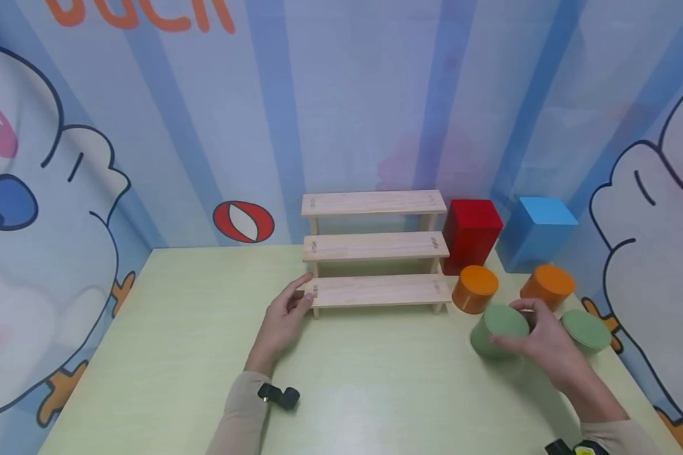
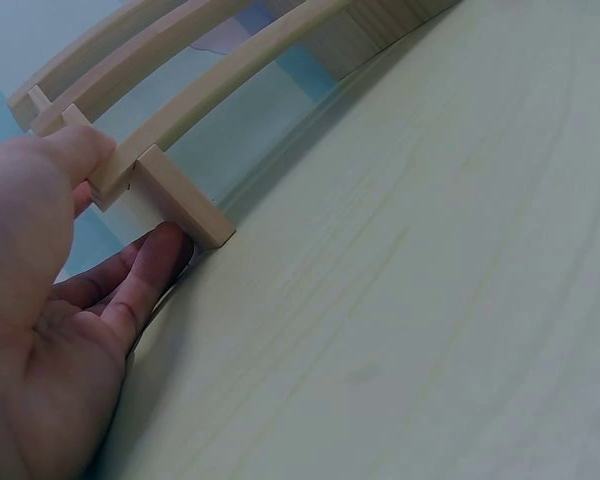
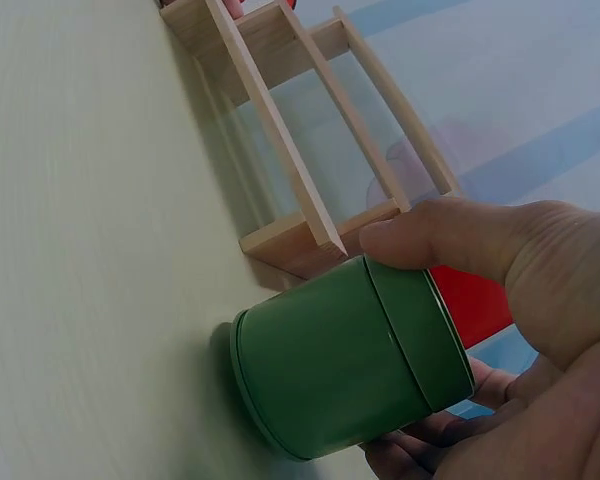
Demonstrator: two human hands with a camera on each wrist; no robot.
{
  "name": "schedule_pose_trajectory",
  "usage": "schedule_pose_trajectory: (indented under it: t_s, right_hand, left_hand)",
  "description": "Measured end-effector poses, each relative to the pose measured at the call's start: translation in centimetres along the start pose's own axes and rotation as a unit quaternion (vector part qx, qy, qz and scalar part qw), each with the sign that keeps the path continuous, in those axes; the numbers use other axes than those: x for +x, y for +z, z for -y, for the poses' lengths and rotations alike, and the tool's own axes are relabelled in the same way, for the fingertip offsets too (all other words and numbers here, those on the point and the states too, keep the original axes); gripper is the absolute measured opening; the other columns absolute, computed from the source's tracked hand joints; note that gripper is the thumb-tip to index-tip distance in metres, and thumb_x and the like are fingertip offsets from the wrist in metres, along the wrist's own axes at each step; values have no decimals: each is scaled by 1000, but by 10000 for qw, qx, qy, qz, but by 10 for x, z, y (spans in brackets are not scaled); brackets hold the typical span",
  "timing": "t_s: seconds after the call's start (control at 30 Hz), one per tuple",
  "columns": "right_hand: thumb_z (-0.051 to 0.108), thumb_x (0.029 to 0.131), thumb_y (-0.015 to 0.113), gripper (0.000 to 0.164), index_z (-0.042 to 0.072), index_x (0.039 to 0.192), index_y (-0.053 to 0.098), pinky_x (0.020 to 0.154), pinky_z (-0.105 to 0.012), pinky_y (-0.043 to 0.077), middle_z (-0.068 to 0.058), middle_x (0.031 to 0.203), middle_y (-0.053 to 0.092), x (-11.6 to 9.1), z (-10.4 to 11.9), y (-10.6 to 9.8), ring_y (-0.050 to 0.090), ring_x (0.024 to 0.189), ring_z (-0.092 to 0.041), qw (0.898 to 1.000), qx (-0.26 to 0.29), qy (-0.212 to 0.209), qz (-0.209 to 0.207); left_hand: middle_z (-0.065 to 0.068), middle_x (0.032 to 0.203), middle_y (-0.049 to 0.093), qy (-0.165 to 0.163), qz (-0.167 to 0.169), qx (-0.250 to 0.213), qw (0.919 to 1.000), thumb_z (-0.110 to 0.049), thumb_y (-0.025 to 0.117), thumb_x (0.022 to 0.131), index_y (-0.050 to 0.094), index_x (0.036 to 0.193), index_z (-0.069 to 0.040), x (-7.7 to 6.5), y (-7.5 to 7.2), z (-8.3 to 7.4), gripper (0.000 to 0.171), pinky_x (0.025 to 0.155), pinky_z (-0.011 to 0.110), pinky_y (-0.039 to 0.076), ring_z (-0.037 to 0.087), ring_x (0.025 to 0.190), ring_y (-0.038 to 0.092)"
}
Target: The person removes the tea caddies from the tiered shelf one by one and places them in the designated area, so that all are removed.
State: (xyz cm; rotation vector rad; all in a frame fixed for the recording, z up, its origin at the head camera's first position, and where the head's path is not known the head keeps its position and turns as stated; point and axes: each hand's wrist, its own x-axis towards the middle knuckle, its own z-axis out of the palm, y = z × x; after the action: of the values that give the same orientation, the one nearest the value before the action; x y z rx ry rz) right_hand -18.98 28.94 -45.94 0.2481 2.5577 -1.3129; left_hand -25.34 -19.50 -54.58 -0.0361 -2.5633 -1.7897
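A three-tier wooden step shelf point(image 1: 375, 246) stands against the back wall. At its left end, my left hand point(image 1: 282, 325) holds the lowest tier; in the left wrist view the thumb lies at the plank's end point(image 2: 120, 170) and the fingers are by the leg point(image 2: 187, 200). On the right, my right hand point(image 1: 546, 344) grips a green lidded tin point(image 1: 499, 330) between thumb and fingers. The right wrist view shows the tin point(image 3: 330, 350) from the side, its lid nearest the hand. Whether its base touches the table cannot be told.
Beyond the held tin stand two orange tins point(image 1: 475, 289) point(image 1: 548, 285). Another green tin point(image 1: 587, 331) is right of my right hand, partly hidden. A red block point(image 1: 471, 234) and a blue block point(image 1: 536, 234) stand at the back right of the pale table point(image 1: 205, 335).
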Motion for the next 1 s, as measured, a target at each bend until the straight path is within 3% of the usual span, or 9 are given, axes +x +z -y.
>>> schedule_pose_trajectory:
  t_s: [1.0]
  right_hand:
    - [35, 94, 92, 106, -7, 162, 23, 117, -74, 42, -41, 166, 31, 0, -3, 8, 40, 143, -58, 9999, -98, 12, 91]
  left_hand:
    - [6, 139, 68, -21, 4, 34, 10000, -38, 63, 115, 57, 159, -49, 0, -1, 1, 45, 112, 50, 51, 26, 128, 64]
